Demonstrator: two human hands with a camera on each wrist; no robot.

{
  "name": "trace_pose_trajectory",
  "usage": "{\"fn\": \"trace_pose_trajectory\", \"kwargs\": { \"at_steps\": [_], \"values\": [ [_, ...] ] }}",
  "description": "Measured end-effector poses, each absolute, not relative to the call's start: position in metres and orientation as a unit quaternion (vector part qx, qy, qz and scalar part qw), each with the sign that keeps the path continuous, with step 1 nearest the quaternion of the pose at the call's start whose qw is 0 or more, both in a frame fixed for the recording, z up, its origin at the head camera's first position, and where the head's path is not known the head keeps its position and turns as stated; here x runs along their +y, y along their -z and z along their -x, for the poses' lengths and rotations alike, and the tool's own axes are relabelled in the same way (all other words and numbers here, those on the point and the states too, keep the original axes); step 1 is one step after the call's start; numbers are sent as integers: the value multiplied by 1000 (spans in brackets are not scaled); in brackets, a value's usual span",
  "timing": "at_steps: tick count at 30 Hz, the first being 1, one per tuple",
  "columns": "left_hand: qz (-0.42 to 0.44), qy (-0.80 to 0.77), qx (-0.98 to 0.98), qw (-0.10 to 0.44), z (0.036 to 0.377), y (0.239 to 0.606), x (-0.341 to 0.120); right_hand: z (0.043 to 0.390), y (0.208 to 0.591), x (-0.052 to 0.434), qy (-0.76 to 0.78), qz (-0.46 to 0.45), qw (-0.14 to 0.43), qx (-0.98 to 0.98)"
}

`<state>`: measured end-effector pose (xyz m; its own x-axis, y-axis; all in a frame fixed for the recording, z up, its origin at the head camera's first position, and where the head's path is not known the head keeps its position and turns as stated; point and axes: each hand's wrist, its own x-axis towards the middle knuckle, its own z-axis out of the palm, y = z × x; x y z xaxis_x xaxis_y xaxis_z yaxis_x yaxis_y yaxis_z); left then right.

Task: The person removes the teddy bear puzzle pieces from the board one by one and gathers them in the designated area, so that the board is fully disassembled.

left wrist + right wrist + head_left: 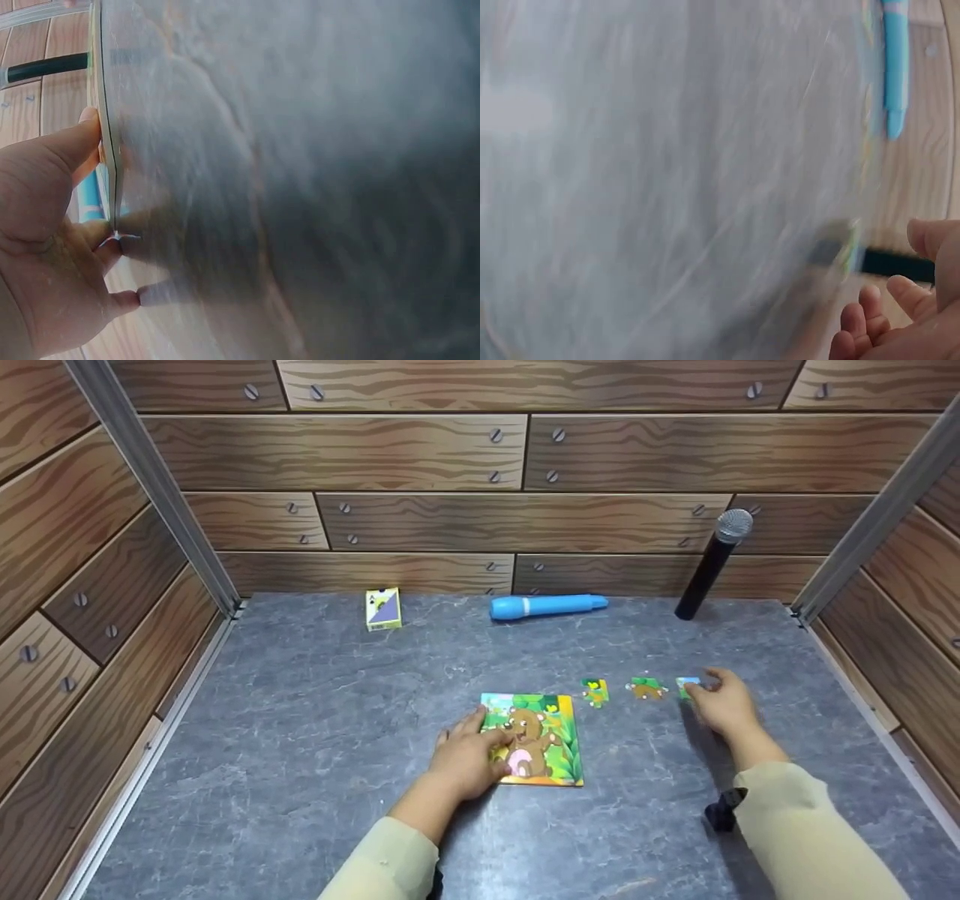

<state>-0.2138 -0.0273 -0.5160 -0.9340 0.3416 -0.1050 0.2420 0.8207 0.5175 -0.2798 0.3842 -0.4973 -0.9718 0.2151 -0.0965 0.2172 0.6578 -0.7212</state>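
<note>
Nearest me, left hand rests flat-fingered on the puzzle board, pinning its left edge; right hand pinches the rightmost loose piece, which I note lies right of the board; other pieces between.

Both wrist views smear the tabletop into grey blur. The left hand covers the puzzle board's left edge. The right hand half hides a loose piece; its picture is too small to read.
</note>
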Motion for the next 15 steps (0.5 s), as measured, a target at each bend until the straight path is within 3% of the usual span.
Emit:
{"fn": "trace_pose_trajectory", "kwargs": {
  "at_steps": [8,15],
  "values": [
    [-157,-257,949,88,214,517,-27,275,475,334,409,-27,-67,909],
    [-156,-251,951,87,213,515,-27,261,470,294,426,29,-68,902]
  ]
}}
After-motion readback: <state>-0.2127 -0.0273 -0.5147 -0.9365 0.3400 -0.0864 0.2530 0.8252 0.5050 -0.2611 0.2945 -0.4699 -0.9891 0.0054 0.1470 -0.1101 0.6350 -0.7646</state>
